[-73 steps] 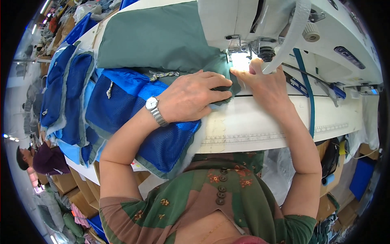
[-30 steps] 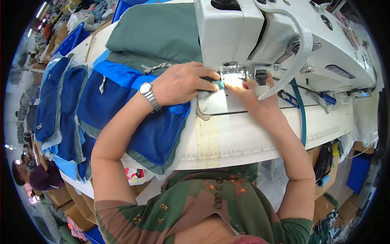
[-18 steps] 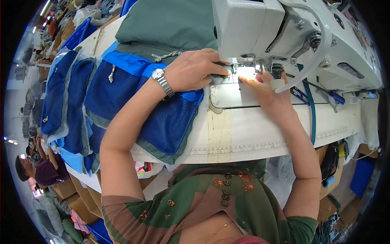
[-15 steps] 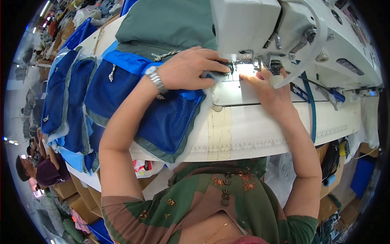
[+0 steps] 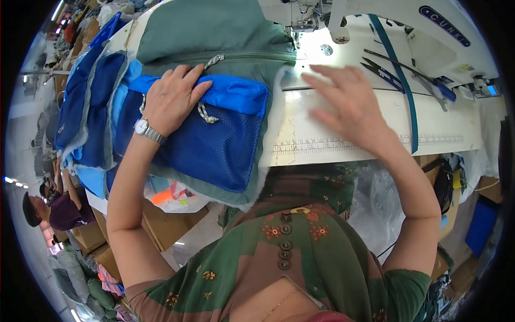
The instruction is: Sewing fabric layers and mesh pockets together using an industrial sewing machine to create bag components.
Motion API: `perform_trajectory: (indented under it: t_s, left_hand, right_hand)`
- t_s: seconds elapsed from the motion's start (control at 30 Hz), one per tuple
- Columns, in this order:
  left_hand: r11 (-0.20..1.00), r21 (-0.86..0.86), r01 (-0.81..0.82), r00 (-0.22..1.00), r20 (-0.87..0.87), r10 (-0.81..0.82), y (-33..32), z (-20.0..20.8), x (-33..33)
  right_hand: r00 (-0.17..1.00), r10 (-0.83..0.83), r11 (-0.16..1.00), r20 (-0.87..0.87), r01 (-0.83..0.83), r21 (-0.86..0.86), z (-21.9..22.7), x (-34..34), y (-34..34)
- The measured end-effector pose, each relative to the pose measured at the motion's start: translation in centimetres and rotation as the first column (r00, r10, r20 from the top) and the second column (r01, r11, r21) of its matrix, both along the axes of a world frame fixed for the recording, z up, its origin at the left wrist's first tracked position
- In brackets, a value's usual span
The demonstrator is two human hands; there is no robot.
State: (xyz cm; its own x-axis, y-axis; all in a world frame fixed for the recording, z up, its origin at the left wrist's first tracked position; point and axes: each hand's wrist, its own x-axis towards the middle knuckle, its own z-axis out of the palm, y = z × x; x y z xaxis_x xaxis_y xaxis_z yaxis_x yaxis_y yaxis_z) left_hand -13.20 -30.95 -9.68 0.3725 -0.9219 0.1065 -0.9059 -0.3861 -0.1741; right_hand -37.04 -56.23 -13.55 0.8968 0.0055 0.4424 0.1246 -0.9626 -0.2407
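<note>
On the worktop (image 5: pixel 375 134), our left hand (image 5: pixel 171 99) presses flat, open, on the blue-and-green bag panel (image 5: pixel 214 145); our right hand (image 5: pixel 348 107) hovers open at three o'clock. Stitching looks paused, panel clear of the needle.

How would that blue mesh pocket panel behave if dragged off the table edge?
Probably floppy: the blue mesh pocket panel already droops over the table edge. Likely light, held flat by just the left hand. Its cord may snag.

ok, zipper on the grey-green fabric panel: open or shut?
Shut: the zipper runs as one closed line across the grey-green fabric panel.
</note>
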Motion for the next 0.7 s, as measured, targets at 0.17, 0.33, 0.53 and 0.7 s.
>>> perform_trajectory:
  t_s: [0.17, 0.33, 0.53, 0.7]
  left_hand:
    - [0.964, 0.266, -0.019, 0.999, -0.038, 0.030, -2.9, 3.0, -0.2]
    - [0.734, -0.269, 0.624, 0.731, -0.132, -0.670, -10.7, -0.8, 0.5]
    - [0.786, -0.269, 0.556, 0.731, -0.291, -0.617, -10.1, -4.1, 0.3]
    - [0.815, -0.165, 0.556, 0.768, -0.272, -0.580, -10.0, -3.1, -0.6]
  right_hand:
    - [0.966, 0.218, 0.974, -0.142, -0.205, 0.100, 0.4, -1.8, 4.0]
    - [0.961, 0.241, 0.970, -0.132, -0.234, 0.065, -0.3, -1.9, 7.3]
    - [0.980, 0.197, 0.980, -0.025, -0.197, 0.004, -1.1, -2.6, 10.5]
    - [0.982, 0.176, 0.980, 0.070, -0.181, 0.079, -1.7, -1.4, 11.6]
